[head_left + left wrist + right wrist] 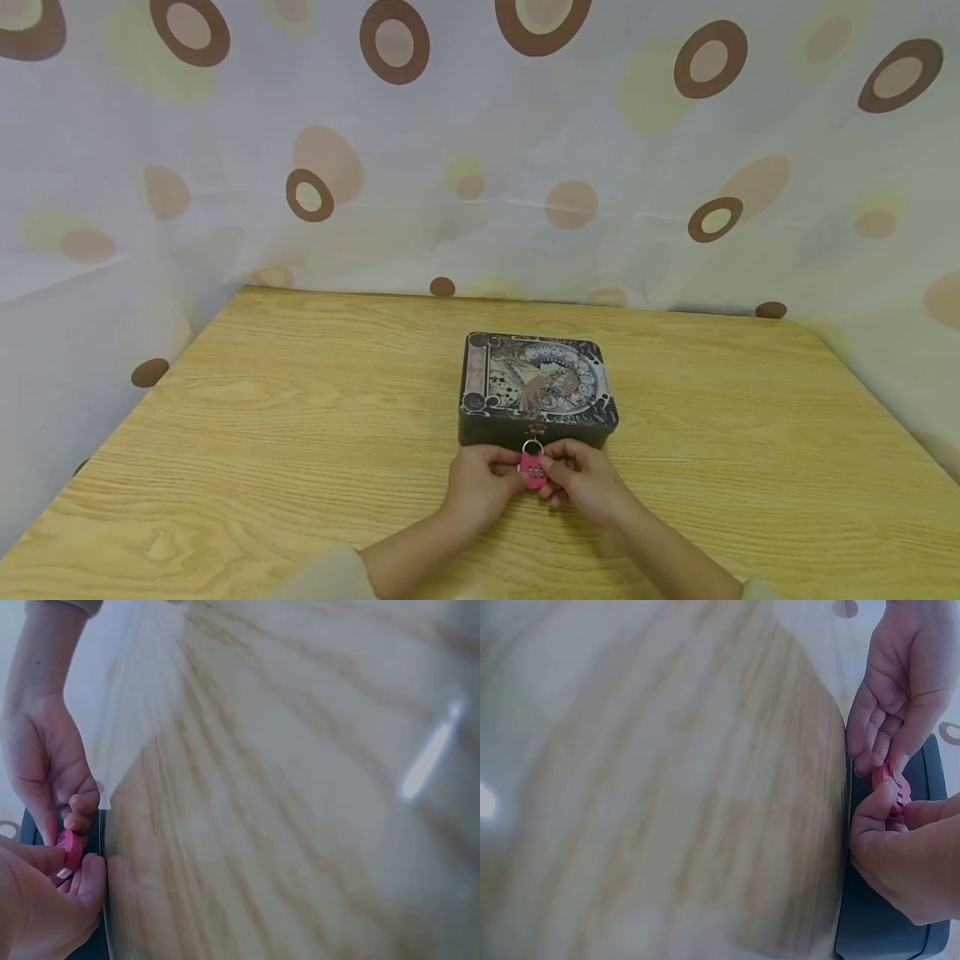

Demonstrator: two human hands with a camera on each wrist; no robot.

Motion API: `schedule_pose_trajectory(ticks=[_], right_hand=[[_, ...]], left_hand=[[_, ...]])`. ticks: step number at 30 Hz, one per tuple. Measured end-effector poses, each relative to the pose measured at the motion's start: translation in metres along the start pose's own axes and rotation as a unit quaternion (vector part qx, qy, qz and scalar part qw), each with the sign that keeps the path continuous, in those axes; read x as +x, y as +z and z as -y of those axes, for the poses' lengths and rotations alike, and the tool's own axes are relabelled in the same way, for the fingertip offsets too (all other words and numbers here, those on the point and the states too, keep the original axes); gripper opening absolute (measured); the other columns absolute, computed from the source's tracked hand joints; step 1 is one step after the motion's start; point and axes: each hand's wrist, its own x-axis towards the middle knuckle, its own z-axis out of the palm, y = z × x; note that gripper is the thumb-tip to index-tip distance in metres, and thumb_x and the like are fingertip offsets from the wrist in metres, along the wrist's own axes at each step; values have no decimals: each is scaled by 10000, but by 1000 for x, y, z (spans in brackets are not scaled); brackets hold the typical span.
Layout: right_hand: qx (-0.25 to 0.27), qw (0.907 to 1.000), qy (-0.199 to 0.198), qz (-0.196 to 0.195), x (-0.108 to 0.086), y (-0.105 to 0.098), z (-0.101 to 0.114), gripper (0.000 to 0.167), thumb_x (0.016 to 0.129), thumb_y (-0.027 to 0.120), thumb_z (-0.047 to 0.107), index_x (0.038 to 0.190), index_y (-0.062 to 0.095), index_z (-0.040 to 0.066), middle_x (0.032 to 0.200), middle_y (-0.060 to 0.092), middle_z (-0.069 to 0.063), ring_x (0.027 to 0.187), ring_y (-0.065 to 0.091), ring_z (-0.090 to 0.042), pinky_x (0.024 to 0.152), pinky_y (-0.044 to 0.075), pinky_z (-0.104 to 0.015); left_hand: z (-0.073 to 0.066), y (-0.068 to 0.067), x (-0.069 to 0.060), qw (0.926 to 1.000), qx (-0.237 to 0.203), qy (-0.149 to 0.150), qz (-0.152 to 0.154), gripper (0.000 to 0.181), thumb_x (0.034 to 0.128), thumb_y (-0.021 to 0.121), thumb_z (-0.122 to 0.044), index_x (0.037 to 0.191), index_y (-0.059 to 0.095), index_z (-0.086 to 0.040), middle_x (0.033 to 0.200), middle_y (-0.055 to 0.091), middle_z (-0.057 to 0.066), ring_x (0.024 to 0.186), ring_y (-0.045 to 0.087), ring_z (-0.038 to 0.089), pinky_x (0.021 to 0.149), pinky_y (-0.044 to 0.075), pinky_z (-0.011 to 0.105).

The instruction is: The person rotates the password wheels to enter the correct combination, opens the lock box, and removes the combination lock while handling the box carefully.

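Observation:
A pink combination padlock (533,475) with a silver shackle and a row of number dials is at the front of a dark tin box (480,427) with a printed lid. Its shackle stands just below the box's small clasp (536,428); whether it passes through, I cannot tell. My left hand (480,485) pinches the padlock from the left side. From the right, my right hand (588,485) grips it with thumb and fingers. In the left wrist view the padlock (71,847) shows edge-on between both hands. The right wrist view shows the dials on the padlock (892,787), partly covered by fingers.
The box rests on a wood-grain table (300,417) with a glossy surface. Behind and at both sides hangs a pale curtain (450,167) printed with brown, peach and yellow circles.

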Motion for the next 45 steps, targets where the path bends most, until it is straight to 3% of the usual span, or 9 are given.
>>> schedule_pose_trajectory(ticks=[10,19,25,34,45], right_hand=[[121,9998,33,-140,1,1,-1,231,945,471,51,1085,477,-133,713,571,-18,620,555,-92,534,496,-195],[311,9985,91,-446,1,5,-3,204,942,471,32,1053,492,-137,706,571,-34,590,548,-96,507,488,-191],[423,9940,175,-993,-1,11,0,139,922,498,7,978,529,-117,666,545,-53,557,520,-111,469,462,-191],[374,9908,134,-1294,-1,14,1,113,913,511,-4,922,547,-111,636,535,-49,535,509,-111,449,444,-183],[368,9890,120,-1429,-2,16,1,112,906,517,-15,916,556,-120,617,538,-46,532,509,-112,443,437,-177]], left_hand=[[1,4,-3,9992,-277,-69,-277,113,721,682,54,816,670,112,718,689,185,616,670,187,524,554,203],[1,8,-5,9988,-74,219,-440,55,716,682,77,759,662,104,651,675,174,531,643,191,458,508,167],[0,12,-7,9969,74,375,-692,25,709,668,77,707,691,71,612,673,142,497,597,103,435,466,129],[-2,15,-9,9940,294,538,-909,25,689,740,17,673,720,21,628,688,108,552,552,26,462,437,125],[-4,18,-11,9932,322,439,-1034,42,717,726,33,688,703,52,628,667,105,544,519,26,478,444,137]])
